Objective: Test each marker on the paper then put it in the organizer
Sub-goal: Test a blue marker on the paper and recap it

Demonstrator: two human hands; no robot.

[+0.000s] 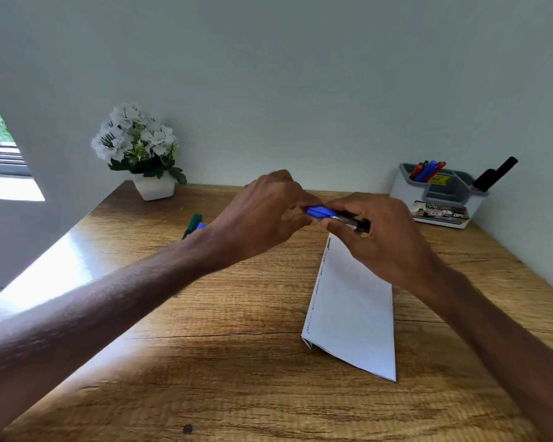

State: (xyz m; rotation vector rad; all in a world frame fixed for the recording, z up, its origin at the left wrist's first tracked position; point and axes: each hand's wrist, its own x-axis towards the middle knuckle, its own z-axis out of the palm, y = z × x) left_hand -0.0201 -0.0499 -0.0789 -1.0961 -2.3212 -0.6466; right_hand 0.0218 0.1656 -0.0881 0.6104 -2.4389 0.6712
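Both hands hold one blue marker above the far end of the folded white paper. My left hand pinches its blue cap, and my right hand grips its dark barrel. Scribbled test lines run along the paper's left edge. Behind my left wrist a green marker lies on the desk with a blue one partly hidden beside it. The grey organizer stands at the back right with several red and blue markers in one compartment and black ones in another.
A white pot of white flowers stands at the back left of the wooden desk. The wall runs right behind the desk. A window is at the far left, and sunlight falls on the desk's left edge.
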